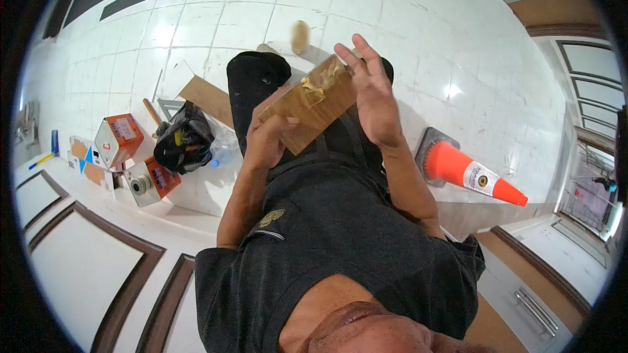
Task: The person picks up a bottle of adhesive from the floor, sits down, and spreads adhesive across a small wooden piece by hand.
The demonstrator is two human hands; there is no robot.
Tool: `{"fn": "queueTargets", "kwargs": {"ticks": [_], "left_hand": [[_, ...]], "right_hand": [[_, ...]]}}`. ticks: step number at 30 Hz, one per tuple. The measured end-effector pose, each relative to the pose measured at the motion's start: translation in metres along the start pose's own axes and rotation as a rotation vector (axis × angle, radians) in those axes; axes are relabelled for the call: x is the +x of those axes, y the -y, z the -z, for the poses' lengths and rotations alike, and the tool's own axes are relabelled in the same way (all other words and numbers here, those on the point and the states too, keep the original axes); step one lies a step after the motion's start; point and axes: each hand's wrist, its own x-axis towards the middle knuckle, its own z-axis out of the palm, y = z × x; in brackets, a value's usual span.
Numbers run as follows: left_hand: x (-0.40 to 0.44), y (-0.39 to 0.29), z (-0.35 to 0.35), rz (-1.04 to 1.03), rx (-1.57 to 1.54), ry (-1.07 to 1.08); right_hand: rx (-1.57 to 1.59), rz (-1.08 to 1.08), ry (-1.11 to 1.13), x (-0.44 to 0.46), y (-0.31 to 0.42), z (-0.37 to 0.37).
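My left hand (267, 138) grips one end of a short wood-grain board (320, 110) in front of my lap, with the thumb on the face towards me. A patch of yellowish, glue-like stuff (319, 86) is smeared near the board's far end. Beside that end is my right hand (376, 101), with its fingers stretched out and apart. Whether the right hand touches the board's edge, I cannot tell.
An orange traffic cone (461, 171) lies tipped over at right. At left are a black bag (184, 137), two tins (119, 140), a brown board (208, 101) and a blue-capped bottle (222, 153). White floor tiles (242, 23) spread ahead; panelled doors (85, 268) stand behind.
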Motion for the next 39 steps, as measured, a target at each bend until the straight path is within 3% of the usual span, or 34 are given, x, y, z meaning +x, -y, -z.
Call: {"fn": "queueTargets", "kwargs": {"ticks": [2, 3, 4, 6, 11, 13, 14, 16, 17, 21, 23, 24, 26, 28, 30, 31, 35, 37, 39], "left_hand": [[-0.003, -0.001, -0.008, -0.015, 0.074, 0.046], [-0.004, -0.001, -0.012, -0.031, 0.147, 0.09], [-0.004, -0.001, -0.012, -0.029, 0.147, 0.097], [-0.002, -0.002, -0.01, -0.013, 0.104, 0.085], [-0.001, -0.004, -0.008, -0.038, 0.112, 0.08], [0.001, -0.002, -0.006, -0.056, 0.128, 0.076], [0.003, -0.002, -0.006, -0.073, 0.171, 0.082], [0.004, 0.0, -0.009, -0.089, 0.216, 0.095], [0.001, 0.001, -0.013, -0.071, 0.233, 0.084], [0.004, 0.002, -0.012, -0.048, 0.202, 0.097], [0.001, 0.0, -0.016, -0.046, 0.188, 0.089], [0.0, -0.001, -0.017, -0.05, 0.173, 0.087], [0.004, 0.002, -0.01, -0.046, 0.144, 0.077], [0.006, 0.005, -0.005, -0.041, 0.113, 0.073], [0.007, 0.008, -0.005, -0.069, 0.215, 0.045], [0.007, 0.007, -0.004, -0.066, 0.213, 0.049], [0.007, 0.003, -0.007, -0.055, 0.217, 0.053], [0.008, -0.001, -0.008, -0.073, 0.239, 0.044], [0.008, -0.004, -0.006, -0.073, 0.168, -0.021]], "right_hand": [[-1.009, 0.268, 0.083, 0.0, -0.007, -0.006], [-1.289, 0.309, 0.018, 0.001, -0.011, -0.01], [-1.291, 0.312, 0.011, 0.002, -0.012, -0.009], [-0.846, 0.177, -0.044, 0.006, -0.017, -0.003], [-0.804, 0.208, -0.024, 0.013, -0.015, 0.0], [-0.037, -0.052, -0.06, 0.014, -0.008, 0.002], [-0.039, -0.052, -0.06, 0.014, -0.009, 0.002], [-0.938, 0.242, 0.02, 0.014, -0.011, -0.001], [-1.22, 0.362, 0.025, 0.016, -0.013, -0.005], [-0.921, 0.158, -0.032, 0.02, -0.013, -0.003], [-0.433, -0.034, -0.18, 0.025, -0.018, 0.001], [-0.431, -0.036, -0.18, 0.025, -0.017, 0.002], [-0.117, -0.001, -0.116, 0.025, -0.008, 0.005], [-0.17, 0.044, -0.125, 0.024, -0.011, -0.005], [-1.015, 0.219, -0.013, 0.022, -0.018, -0.008], [-1.095, 0.262, -0.016, 0.024, -0.023, -0.006], [-0.814, 0.18, -0.101, 0.033, -0.032, 0.002], [-0.551, 0.038, -0.148, 0.035, -0.032, 0.002], [-0.421, 0.042, -0.102, 0.033, -0.027, 0.004]]}}
